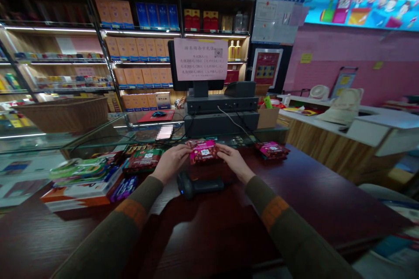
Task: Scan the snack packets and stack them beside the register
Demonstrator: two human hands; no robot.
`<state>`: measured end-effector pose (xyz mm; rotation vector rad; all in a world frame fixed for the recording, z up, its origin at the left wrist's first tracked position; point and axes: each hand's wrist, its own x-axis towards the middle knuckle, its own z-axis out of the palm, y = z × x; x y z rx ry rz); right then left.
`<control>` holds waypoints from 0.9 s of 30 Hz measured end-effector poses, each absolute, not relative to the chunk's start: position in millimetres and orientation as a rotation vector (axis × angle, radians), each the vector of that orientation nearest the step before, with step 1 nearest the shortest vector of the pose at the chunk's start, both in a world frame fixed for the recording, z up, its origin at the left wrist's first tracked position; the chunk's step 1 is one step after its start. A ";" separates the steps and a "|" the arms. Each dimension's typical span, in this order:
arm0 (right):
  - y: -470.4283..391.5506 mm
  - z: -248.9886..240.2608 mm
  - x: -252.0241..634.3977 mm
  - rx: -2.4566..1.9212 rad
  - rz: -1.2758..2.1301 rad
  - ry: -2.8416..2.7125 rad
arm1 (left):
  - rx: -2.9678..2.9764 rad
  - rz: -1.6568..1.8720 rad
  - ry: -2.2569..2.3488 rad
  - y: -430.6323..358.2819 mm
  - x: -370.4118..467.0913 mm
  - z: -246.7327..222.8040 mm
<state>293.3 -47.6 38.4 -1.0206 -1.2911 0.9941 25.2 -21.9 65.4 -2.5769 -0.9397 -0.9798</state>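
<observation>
Both my hands hold a pink and dark-brown snack packet (pixel 203 151) by its two ends, just above the dark wooden counter. My left hand (pixel 174 160) pinches its left edge, and my right hand (pixel 233 160) grips the right edge. Below the packet lies a black barcode scanner (pixel 198 184), with a small blue light on its head. To the right rests a pile of similar pink packets (pixel 271 150). Left of my left hand sit dark packets with green (pixel 144 159), beside purple packets (pixel 125 187) and a white and orange box (pixel 81 189).
Green packages (pixel 78 169) lie on the box. Behind the counter (pixel 314 196) stands a cash register (pixel 222 111) with a pink paper sign (pixel 200 59) on its screen. A large woven basket (pixel 65 113) is at the left, and a white desk (pixel 334 130) at the right.
</observation>
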 end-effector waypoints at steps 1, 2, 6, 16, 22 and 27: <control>-46.8 37.9 299.2 -1.015 0.994 -1.283 | -2.584 -0.951 -0.916 -19.1 30.3 66.5; -46.0 37.5 305.5 -1.010 0.991 -1.276 | -2.592 -0.919 -0.891 -16.6 35.9 67.8; -41.9 35.1 332.8 -0.987 0.946 -1.261 | -2.611 -0.808 -0.845 -12.1 62.8 76.6; -32.9 21.7 414.1 -1.002 0.836 -1.245 | -2.612 -0.560 -0.945 -15.5 146.6 95.2; -32.6 17.7 464.5 -1.065 0.817 -1.210 | -2.668 -0.461 -0.936 -12.0 198.0 102.5; -32.3 21.0 502.9 -1.105 0.772 -1.164 | -2.703 -0.423 -0.946 -4.1 240.2 103.5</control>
